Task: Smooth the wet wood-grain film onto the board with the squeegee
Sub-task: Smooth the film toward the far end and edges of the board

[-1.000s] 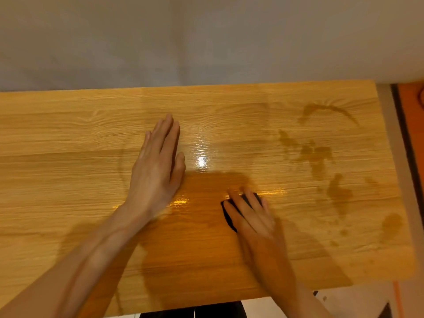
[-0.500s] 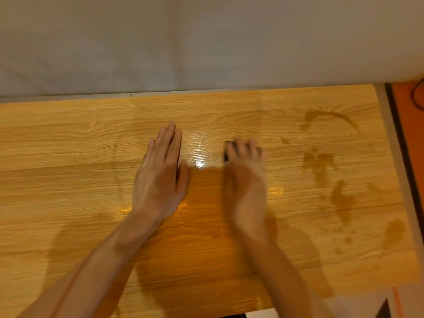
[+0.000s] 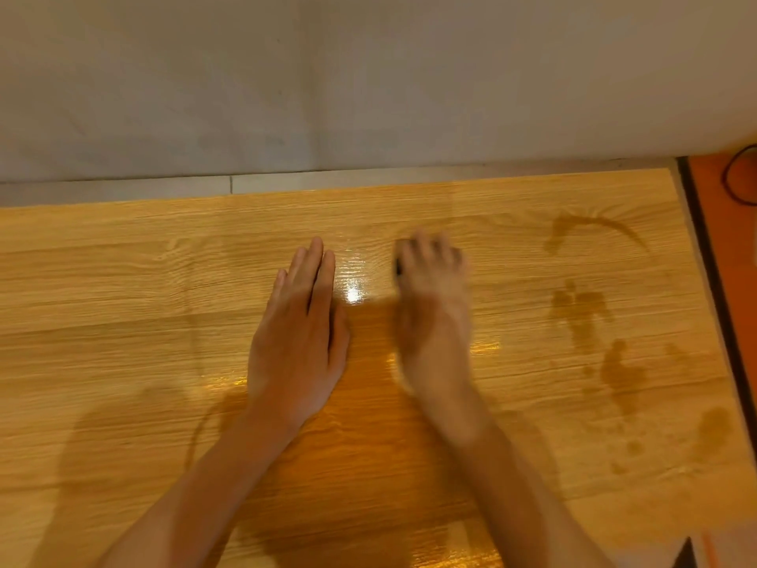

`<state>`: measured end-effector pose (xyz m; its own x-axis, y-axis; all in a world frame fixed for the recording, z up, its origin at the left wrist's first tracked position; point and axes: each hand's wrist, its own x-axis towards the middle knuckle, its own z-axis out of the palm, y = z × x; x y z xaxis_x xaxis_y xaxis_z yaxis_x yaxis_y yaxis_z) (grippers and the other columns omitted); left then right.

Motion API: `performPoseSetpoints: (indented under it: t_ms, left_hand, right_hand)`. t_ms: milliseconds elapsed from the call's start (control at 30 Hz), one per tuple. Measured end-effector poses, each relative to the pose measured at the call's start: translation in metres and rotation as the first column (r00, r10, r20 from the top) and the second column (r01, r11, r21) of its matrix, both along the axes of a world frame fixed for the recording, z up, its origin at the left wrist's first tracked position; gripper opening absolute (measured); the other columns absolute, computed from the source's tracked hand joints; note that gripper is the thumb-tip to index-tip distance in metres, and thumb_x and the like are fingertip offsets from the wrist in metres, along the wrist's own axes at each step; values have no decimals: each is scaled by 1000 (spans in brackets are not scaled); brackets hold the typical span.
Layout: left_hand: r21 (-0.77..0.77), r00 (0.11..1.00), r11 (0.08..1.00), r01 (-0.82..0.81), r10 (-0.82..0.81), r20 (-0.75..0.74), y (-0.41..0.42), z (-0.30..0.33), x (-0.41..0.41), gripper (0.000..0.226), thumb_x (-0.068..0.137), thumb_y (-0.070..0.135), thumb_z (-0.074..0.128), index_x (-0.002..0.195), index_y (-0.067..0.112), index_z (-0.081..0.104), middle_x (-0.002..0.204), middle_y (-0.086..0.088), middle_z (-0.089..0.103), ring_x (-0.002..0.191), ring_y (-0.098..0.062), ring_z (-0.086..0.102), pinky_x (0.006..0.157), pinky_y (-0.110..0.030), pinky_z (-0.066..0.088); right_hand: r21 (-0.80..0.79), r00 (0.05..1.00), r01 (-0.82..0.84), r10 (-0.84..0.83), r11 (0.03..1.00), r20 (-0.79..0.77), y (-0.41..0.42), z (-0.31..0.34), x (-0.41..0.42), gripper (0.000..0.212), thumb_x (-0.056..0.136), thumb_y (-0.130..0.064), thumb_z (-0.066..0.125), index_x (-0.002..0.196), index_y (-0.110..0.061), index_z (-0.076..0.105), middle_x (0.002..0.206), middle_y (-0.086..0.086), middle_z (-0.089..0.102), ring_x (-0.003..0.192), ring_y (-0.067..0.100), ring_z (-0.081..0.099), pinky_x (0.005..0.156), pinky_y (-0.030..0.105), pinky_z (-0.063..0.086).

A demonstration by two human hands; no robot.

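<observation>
Wood-grain film (image 3: 123, 362) is spread over the board (image 3: 614, 539), covering it from the near edge to the far edge, and a glossy, darker wet patch (image 3: 368, 465) is seen at the near middle between the two forearms. Further in, the left hand (image 3: 301, 334) is laid flat and open on the film, fingers together and pointing away, probably to pin the sheet so that it is not dragged sideways by the stroke. Just right of it, the right hand (image 3: 434, 317) is blurred by motion; it is pressed palm down with the fingers curled over a small dark squeegee (image 3: 397, 267), of which only a sliver at the left of the fingertips is shown, so the grip is judged to be closed on the tool. A bright glare (image 3: 354, 295) lies on the film between the two hands. To the right, well apart from the hands, dark damp blotches (image 3: 581, 309) are scattered, which suggests that water remains to be pushed out there. Beyond the far edge a pale wall (image 3: 368, 75) is seen, and at the far right an orange surface (image 3: 725, 207).
</observation>
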<state>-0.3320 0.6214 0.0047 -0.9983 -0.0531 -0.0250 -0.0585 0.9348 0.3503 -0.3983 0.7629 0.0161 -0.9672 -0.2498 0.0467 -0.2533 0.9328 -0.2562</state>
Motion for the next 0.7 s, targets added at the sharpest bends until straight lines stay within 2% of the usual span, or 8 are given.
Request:
performPoseSetpoints:
  t_ms: [67,167,333,433,500,567,633,700]
  left_hand:
    - [-4,1000,1000,7,-7,11,0,0,0,61,103,28,27,159,4,23,169,-11,18,156,-23,14,127,-40,14]
    - [5,1000,1000,26,-26,-9,1,-2,2,60,103,27,29,159,5,23,169,-11,18,157,-25,15,128,-37,9]
    - [41,998,999,22,-20,-57,2,-3,4,58,106,25,31,159,4,24,168,-13,18,156,-28,15,128,-32,1]
    - [55,998,998,15,-12,-61,2,-3,3,58,106,25,31,159,4,24,168,-13,18,156,-27,15,128,-33,2]
    - [40,998,999,17,-15,-54,1,-3,1,59,105,25,31,159,4,23,169,-12,17,157,-27,14,128,-34,3]
    - [5,999,1000,11,-11,-43,-1,-3,0,59,105,26,31,160,4,23,169,-11,17,157,-26,14,128,-34,5]
    - [-2,999,1000,10,-10,-33,1,-1,1,60,104,26,31,160,5,23,169,-10,17,157,-25,14,129,-35,8]
    - [7,1000,1000,13,-12,-25,2,0,3,60,104,27,31,160,5,24,169,-10,17,157,-25,15,128,-37,11]
  right_hand:
    - [-31,987,-159,158,987,-15,-33,-5,9,49,90,-14,53,139,-13,50,151,7,42,143,30,33,119,44,19]
    - [34,964,-264,264,964,-5,-3,-6,-4,60,83,-10,70,139,-16,50,150,6,44,143,28,33,118,42,18]
    - [-112,992,113,-119,987,-45,91,3,-26,40,102,-10,42,142,-10,48,152,9,41,147,25,24,123,36,6]
    - [-149,957,256,-272,955,-100,50,-3,-27,40,100,-7,46,141,-8,49,151,10,42,145,29,28,122,41,10]
    - [-89,983,113,-124,990,-135,0,-9,-24,45,93,-5,56,138,-9,50,149,10,44,142,32,34,120,46,17]
    - [-130,988,-103,87,986,-124,-35,-14,-17,46,93,-7,57,138,-8,51,148,12,45,143,32,33,120,47,20]
    - [-153,961,-259,239,954,-137,-26,-17,-23,42,94,-4,58,136,-5,54,146,12,48,143,31,33,121,45,20]
    - [-127,956,-289,280,949,-89,10,-15,-34,49,93,1,60,140,-9,51,150,9,44,146,28,27,123,42,14]
